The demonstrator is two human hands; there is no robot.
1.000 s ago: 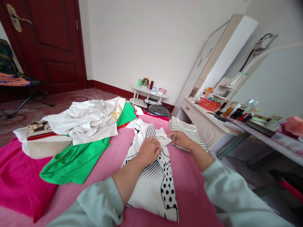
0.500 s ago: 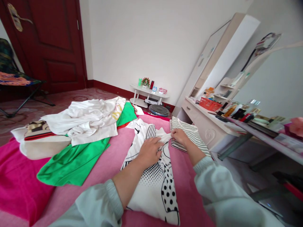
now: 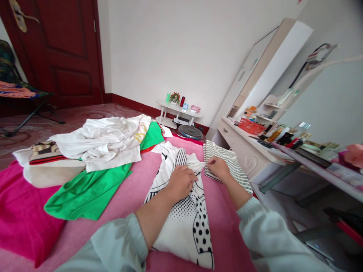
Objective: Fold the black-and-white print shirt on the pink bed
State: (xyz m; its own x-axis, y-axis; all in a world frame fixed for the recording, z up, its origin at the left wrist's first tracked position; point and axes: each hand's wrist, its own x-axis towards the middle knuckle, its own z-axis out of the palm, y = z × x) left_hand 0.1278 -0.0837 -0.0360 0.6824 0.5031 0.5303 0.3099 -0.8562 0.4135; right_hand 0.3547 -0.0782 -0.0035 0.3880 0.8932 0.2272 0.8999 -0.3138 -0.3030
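Observation:
A white T-shirt point(image 3: 181, 223) with black dots, stripes and line drawings lies partly folded on the pink bed cover. On its upper part rests my left hand point(image 3: 183, 183), fingers slightly bent and lying over the cloth. Just right of the shirt's gathered white edge is my right hand point(image 3: 219, 169), its fingers loosely curled with a small gap to the cloth. Beneath and behind it lies a folded striped shirt point(image 3: 235, 166), white with dark lines.
To the left, a heap holds a white garment point(image 3: 107, 139), a green garment point(image 3: 93, 194) and a magenta garment point(image 3: 25, 223). The pink bed cover point(image 3: 136, 189) spreads under everything. A dressing table point(image 3: 241, 143) with bottles and a red basket point(image 3: 251, 125) stands on the right.
My right hand has shifted slightly right, letting go of the T-shirt's edge. My left hand stays on the shirt, its fingers a little more bent.

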